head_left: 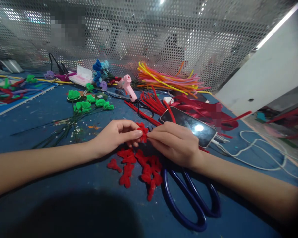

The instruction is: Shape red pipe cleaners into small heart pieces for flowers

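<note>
Between the thumb and fingers of my left hand (pixel 124 134) is a small red fuzzy flower (pixel 143 131), which looks made of pipe cleaner. My right hand (pixel 175 140) pinches the flower's right edge with thumb and forefinger, its other fingers folded together. Below both hands lie several red fuzzy petal pieces (pixel 126 167), flat on the blue table. Large scissors with dark blue handles (pixel 183 195) rest under and in front of my right wrist; their blades are hidden.
A phone (pixel 191 125) with a white cable (pixel 255 142) lies behind my right hand, near red ribbon (pixel 201 107). Farther back are a pink glue gun (pixel 129 87), orange and yellow pipe cleaners (pixel 166 79), and green flowers (pixel 83 106) on stems. A perforated metal panel (pixel 139 36) closes the back.
</note>
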A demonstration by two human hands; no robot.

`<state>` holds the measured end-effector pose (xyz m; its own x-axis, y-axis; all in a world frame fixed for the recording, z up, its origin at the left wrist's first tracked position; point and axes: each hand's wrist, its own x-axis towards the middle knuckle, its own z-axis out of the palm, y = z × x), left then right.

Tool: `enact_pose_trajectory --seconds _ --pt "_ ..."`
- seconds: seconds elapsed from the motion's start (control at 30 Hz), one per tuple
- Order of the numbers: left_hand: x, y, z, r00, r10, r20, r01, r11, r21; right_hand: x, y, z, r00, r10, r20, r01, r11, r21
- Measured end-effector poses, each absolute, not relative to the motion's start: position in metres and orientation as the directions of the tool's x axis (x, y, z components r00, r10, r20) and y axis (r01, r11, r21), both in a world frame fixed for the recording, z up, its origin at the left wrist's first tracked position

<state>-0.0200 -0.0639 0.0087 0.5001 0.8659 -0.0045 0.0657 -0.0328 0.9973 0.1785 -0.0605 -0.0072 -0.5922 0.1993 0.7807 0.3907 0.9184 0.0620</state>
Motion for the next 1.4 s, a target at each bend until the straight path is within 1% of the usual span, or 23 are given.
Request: enact_pose_trajectory --seconds 0.17,0.27,0.43,0.53,0.63,0.77,1.0,1.13,1.2,1.3,1.33,1.37,1.4 --pt "-0.020 -0.062 0.008 0.520 0.854 -0.037 0.130 -0.036 0.991 0.178 -0.060 -0.008 -0.596 0.212 0.775 0.355 0.935 0.017" --pt "-0.021 -0.061 0.006 0.530 0.848 -0.014 0.090 -0.040 0.995 0.176 -0.060 -0.006 -0.569 0.225 0.791 0.353 0.935 -0.012" --pt "-0.022 -0.060 0.004 0.530 0.848 0.010 0.026 -0.028 0.999 0.173 -0.059 -0.005 -0.518 0.282 0.808 0.352 0.931 -0.099" --pt "-0.022 -0.059 0.004 0.530 0.848 -0.004 0.000 0.004 1.000 0.174 -0.058 -0.005 -0.525 0.286 0.802 0.339 0.934 -0.111" --pt "-0.022 -0.059 0.005 0.539 0.842 -0.025 0.003 0.027 1.000 0.174 -0.058 -0.005 -0.521 0.285 0.805 0.324 0.938 -0.122" --pt "-0.023 -0.060 0.009 0.569 0.821 -0.045 0.045 0.023 0.999 0.172 -0.061 -0.003 -0.469 0.323 0.822 0.328 0.928 -0.178" --pt "-0.022 -0.060 0.015 0.605 0.794 -0.067 0.151 -0.032 0.988 0.175 -0.063 -0.003 -0.443 0.344 0.828 0.435 0.890 -0.137" --pt "-0.021 -0.062 0.013 0.589 0.806 -0.059 0.184 -0.063 0.981 0.175 -0.062 -0.005 -0.451 0.360 0.817 0.434 0.888 -0.152" --pt "-0.020 -0.064 0.012 0.547 0.837 -0.007 0.186 -0.113 0.976 0.173 -0.063 -0.004 -0.456 0.385 0.802 0.419 0.888 -0.188" --pt "-0.020 -0.068 0.011 0.446 0.886 0.123 0.242 -0.252 0.937 0.171 -0.067 0.002 -0.494 0.437 0.752 0.369 0.888 -0.274" --pt "-0.021 -0.069 0.010 0.422 0.889 0.179 0.281 -0.316 0.906 0.170 -0.068 0.005 -0.506 0.479 0.717 0.356 0.873 -0.332" --pt "-0.022 -0.070 0.010 0.416 0.876 0.243 0.318 -0.391 0.864 0.169 -0.070 0.009 -0.510 0.546 0.664 0.351 0.837 -0.419" --pt "-0.024 -0.071 0.009 0.435 0.840 0.323 0.336 -0.484 0.808 0.169 -0.071 0.014 -0.507 0.638 0.580 0.343 0.767 -0.543"
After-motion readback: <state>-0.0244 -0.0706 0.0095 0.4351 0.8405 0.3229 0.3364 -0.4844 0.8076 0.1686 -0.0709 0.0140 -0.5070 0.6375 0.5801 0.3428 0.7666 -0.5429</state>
